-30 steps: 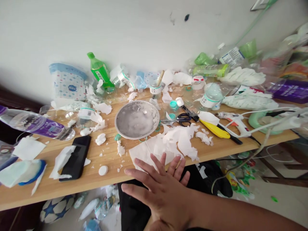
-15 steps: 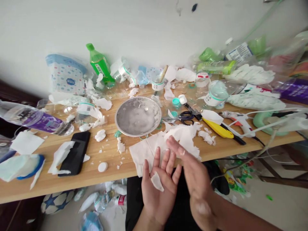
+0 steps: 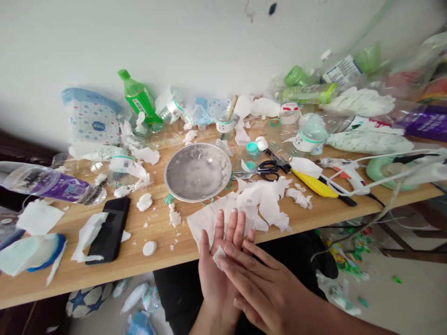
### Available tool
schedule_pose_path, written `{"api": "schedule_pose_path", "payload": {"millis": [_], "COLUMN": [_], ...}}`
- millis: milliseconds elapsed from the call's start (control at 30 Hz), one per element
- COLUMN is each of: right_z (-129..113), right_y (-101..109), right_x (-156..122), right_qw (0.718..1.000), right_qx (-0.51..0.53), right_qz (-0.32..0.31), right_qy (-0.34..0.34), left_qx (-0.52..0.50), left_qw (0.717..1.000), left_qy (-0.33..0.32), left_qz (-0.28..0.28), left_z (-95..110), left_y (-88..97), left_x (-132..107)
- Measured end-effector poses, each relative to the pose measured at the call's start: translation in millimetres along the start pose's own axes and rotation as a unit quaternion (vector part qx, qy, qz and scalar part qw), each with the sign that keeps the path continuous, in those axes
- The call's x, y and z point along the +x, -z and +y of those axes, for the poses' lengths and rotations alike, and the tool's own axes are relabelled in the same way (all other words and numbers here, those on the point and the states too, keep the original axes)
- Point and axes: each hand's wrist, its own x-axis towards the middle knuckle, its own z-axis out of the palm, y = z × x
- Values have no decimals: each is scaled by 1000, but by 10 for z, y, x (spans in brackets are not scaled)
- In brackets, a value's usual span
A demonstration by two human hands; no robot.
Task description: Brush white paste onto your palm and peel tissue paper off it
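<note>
My left hand (image 3: 216,265) is palm up below the table's front edge, fingers stretched out, with a small white paper scrap (image 3: 219,255) lying on the palm. My right hand (image 3: 265,288) lies flat across it, fingers extended, fingertips pressing on the scrap. Just beyond the fingers a white tissue sheet (image 3: 206,222) and torn white paper pieces (image 3: 265,202) lie at the table edge. A metal bowl (image 3: 198,171) with whitish residue sits behind them.
The wooden table (image 3: 146,232) is littered: a black phone (image 3: 110,229), plastic bottles (image 3: 52,184), a green bottle (image 3: 138,97), scissors (image 3: 265,168), a yellow utility knife (image 3: 314,184), a glue gun (image 3: 344,174), cables. A ball (image 3: 87,300) and bottles lie on the floor.
My right hand lifted off the left, showing a paper scrap on the palm, then came back down flat over it. The view shifted slightly.
</note>
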Motion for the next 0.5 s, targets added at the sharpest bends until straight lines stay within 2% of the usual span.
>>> {"api": "schedule_pose_path", "payload": {"millis": [133,267,500], "right_z": [24,32,8], "right_y": [41,46,-56], "right_x": [21,14,-91], "right_qw": [1000,1000,999], "right_qx": [-11,-12,-4], "right_qz": [20,13,38], "right_qy": [12,21,17], "left_qx": [-14,-31,-40], "left_qw": [999,998,999], "left_qy": [-7,-5,-8], "left_qz": [32,55,-3], "left_z": [19,13,33], "left_y": [-53,-41,100], "left_x": [0,0,64]}}
